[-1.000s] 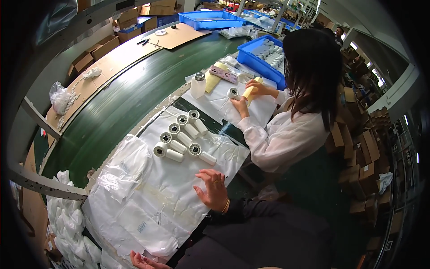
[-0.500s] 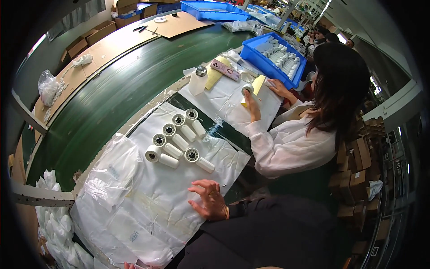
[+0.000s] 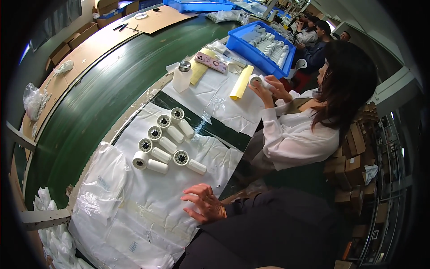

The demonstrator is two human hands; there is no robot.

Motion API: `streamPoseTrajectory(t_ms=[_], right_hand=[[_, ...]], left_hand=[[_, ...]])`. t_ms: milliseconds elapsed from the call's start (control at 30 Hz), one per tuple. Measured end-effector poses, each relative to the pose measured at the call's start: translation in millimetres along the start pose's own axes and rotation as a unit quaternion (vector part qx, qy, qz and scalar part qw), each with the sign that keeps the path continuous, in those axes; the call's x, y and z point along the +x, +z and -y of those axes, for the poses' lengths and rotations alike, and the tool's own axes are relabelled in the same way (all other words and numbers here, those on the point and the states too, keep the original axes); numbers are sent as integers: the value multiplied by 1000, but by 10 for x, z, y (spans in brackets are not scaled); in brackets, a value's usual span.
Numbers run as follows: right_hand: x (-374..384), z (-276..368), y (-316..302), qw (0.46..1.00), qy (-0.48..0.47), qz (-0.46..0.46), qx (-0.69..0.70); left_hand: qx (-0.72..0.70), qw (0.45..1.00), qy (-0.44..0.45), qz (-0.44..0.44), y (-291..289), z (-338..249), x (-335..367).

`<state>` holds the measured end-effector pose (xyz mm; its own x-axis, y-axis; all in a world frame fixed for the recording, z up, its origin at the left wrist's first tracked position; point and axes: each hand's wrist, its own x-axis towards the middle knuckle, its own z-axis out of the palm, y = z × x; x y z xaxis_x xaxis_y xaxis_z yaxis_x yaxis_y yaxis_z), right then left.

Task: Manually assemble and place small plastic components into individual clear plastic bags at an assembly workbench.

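Observation:
My right hand [image 3: 204,204] hovers over or rests on the white-covered table, its fingers bent but apart, with nothing in it. My left hand is out of view. Just beyond my right hand stand several white parts shaped like small hair dryers, each with a round vented head and a stubby handle. The nearest hair-dryer-shaped part [image 3: 181,158] sits apart from a slanting row of the others [image 3: 154,133]. Left of them lies a pile of clear plastic bags [image 3: 101,184] on the white sheet [image 3: 156,197].
A co-worker [image 3: 304,121] at the right holds a white part [image 3: 257,81] in both hands. Beyond are a clear bottle with a metal cap [image 3: 182,78], a pink-cased phone [image 3: 210,62], yellow strips [image 3: 242,83] and a blue crate [image 3: 262,47] of white parts. A green conveyor belt [image 3: 94,116] runs alongside.
The whole view has shifted slightly. Fingertips at the lower left edge have gone out of sight. The co-worker's hands have come together on the white part. My right hand stays much the same.

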<state>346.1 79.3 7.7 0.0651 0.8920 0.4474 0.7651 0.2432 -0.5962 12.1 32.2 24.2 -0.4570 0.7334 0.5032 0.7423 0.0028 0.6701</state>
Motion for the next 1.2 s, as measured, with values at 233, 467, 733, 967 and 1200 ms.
streamPoseTrajectory(t_ms=[233,467,733,967,1200], right_hand=[[17,25,-17,1000,3,-14,-15],[13,74,44,999,4,-17,-38],[-32,121,93,996,15,-47,-74],[-51,158,140,994,9,-50,-98],[-48,217,158,988,27,-42,-144]], left_hand=[[9,999,31,-5,35,11,1],[-43,999,18,3,-19,255,-59],[-132,991,10,15,-23,575,-121],[-223,974,34,25,-29,807,-154],[-258,964,32,57,-23,884,-145]])
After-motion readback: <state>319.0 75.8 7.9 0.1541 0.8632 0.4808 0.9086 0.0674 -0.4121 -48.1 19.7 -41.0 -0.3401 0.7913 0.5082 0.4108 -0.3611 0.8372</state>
